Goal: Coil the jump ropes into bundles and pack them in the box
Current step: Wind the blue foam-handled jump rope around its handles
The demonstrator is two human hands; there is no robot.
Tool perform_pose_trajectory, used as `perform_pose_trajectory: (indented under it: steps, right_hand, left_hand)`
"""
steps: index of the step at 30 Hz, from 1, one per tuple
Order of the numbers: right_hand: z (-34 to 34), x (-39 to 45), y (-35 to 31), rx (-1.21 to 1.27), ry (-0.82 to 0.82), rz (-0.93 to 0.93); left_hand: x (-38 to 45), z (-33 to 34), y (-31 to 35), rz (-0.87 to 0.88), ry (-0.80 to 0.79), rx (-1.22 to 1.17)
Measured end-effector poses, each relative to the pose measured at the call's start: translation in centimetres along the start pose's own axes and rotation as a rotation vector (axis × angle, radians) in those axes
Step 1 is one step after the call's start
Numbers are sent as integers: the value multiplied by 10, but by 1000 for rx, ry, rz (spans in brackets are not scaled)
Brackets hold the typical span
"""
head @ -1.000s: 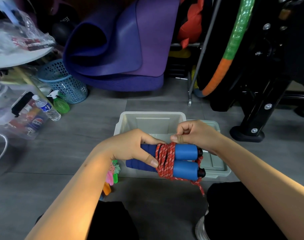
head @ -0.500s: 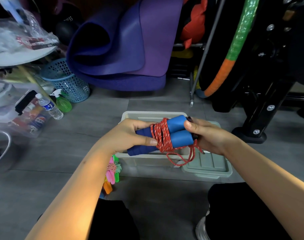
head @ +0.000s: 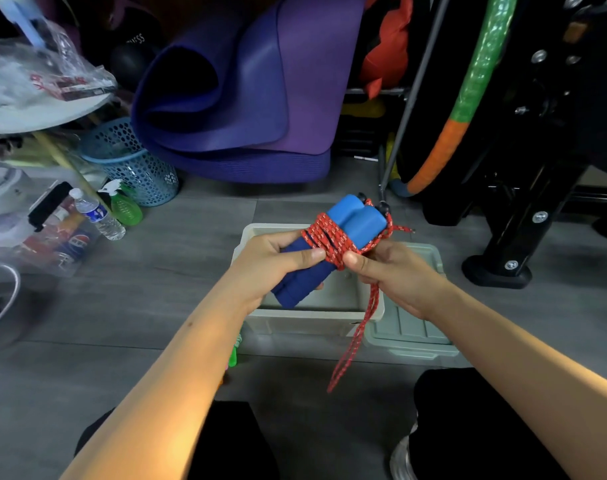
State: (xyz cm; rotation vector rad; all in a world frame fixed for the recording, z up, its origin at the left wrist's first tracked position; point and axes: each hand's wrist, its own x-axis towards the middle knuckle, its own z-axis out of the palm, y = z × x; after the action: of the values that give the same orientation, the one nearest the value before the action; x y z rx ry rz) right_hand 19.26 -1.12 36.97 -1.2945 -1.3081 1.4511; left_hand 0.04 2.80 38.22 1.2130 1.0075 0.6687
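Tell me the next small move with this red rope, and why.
Probably tuck the loose loop under the wraps. The left hand grips the blue handles, the red rope is already wound round them, and the right hand pinches the wraps while the tail dangles over the open box.

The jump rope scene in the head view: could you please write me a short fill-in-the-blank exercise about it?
1. The cord wrapped around the two blue handles is ____ in colour.
2. The left hand grips the handles, while the ____ hand holds the cord.
3. A loose loop of cord hangs down in front of the open ____.
4. The box's lid lies on the floor, to the ____ of it.

Missing words: red; right; box; right
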Motion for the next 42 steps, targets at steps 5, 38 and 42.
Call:
perform_pose_trajectory:
  steps: [5, 38, 42]
  right_hand:
    - [6, -3, 0, -42, 151, -6]
    - [-9, 0, -15, -258, -213, -59]
    - [-12, 2, -12, -158, -186, 45]
  left_hand:
    - [2, 7, -3, 39, 78, 98]
    - [-7, -7, 4, 41, -547, 706]
    - [-9, -10, 6, 52, -532, 642]
